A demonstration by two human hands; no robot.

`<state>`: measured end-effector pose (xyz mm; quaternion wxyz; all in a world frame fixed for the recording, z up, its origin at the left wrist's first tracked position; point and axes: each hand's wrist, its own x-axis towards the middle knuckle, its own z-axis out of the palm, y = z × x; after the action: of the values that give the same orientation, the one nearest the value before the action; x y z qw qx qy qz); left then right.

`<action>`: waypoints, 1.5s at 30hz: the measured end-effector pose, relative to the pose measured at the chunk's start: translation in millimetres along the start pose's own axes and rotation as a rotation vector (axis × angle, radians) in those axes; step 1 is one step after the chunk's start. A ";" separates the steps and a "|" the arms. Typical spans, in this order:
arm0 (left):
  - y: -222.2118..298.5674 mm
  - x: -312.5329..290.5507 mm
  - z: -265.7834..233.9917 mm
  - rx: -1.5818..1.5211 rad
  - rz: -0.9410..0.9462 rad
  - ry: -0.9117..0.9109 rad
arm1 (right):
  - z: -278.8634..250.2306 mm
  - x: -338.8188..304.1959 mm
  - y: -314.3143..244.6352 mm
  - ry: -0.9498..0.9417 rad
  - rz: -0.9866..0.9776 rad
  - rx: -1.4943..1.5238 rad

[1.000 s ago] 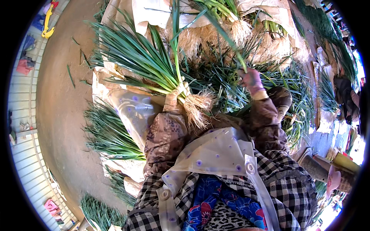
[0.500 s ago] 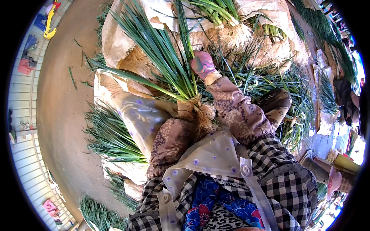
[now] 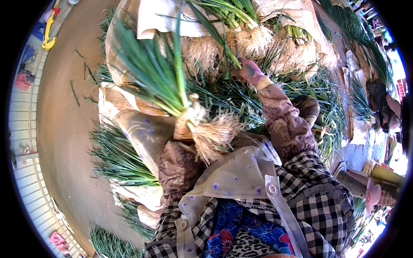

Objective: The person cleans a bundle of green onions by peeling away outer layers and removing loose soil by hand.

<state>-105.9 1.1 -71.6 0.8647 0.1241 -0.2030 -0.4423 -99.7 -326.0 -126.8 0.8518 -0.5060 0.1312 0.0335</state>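
Note:
My left hand (image 3: 184, 128), in a tan glove, is closed around a bunch of green onions (image 3: 165, 84) near its root end. The leaves fan up and away to the left, blurred at the tips, while the pale stringy roots (image 3: 215, 134) hang to the right over my lap. Farther off to the right, my right hand (image 3: 253, 74), in a pink patterned glove, has its fingers closed at the lower end of a single green stalk (image 3: 232, 56). Its fingertips are partly hidden. Loose green leaves (image 3: 232, 101) lie beneath and between both hands.
Root-ended onion bundles (image 3: 254, 38) lie ahead under pale sacking (image 3: 292, 10). More onions (image 3: 122, 155) rest on sacking at my left. A dotted clear plastic apron (image 3: 232, 172) covers my lap. Brown floor (image 3: 64, 142) stretches left to a tiled strip (image 3: 23, 124) with a yellow tool (image 3: 49, 32).
The bunch in my left hand has shifted left, its roots swinging up and right. My right hand has moved right, away from the bunch, with a stalk at its fingers.

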 end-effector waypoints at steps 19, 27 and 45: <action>-26.2 2.0 6.5 0.386 -0.043 0.962 | 182.5 -117.5 36.7 0.021 -0.014 -1.414; -20.1 -5.4 -1.2 0.329 -0.066 0.845 | 163.9 -86.0 6.2 -0.077 -0.063 0.050; -28.4 -7.0 11.1 0.545 -0.115 0.721 | 182.6 -31.0 5.8 0.133 -0.038 -0.236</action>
<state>-134.9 -10.0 -74.6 0.7900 0.5043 0.0093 -0.3487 -96.0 -161.8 -41.0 0.7762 -0.6062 0.1732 -0.0010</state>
